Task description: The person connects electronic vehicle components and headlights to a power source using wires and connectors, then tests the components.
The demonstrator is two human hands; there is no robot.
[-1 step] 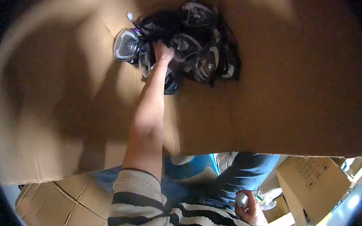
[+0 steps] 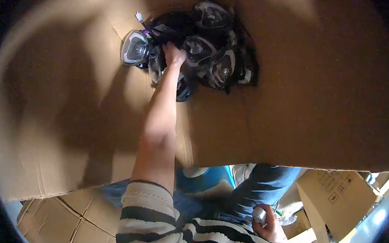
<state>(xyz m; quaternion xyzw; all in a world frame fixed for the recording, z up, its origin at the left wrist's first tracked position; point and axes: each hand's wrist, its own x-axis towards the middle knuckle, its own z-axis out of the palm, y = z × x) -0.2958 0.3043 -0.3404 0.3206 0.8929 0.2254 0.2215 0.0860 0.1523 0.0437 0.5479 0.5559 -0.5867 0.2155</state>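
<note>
Inside a big cardboard box, several headlamps point(image 2: 223, 69) with black housings and clear lenses lie in a cluster. My left hand point(image 2: 174, 55) reaches down among them, fingers bent into the dark parts; their tips are hidden, so what they grip does not show clearly. Just left of it sits one headlamp point(image 2: 135, 48) with a lit, clear lens, and a white cable connector point(image 2: 139, 16) sticks up behind. Down by my right thigh, my right hand point(image 2: 272, 228) is closed around a small silver-grey cylindrical piece point(image 2: 259, 214).
The brown box wall point(image 2: 301, 147) rises between my body and the headlamps, its cut edge crossing my reach. Below the edge stands a blue container point(image 2: 208, 179). Another cardboard box point(image 2: 338, 199) is open at right, and closed cardboard point(image 2: 56, 222) lies at lower left.
</note>
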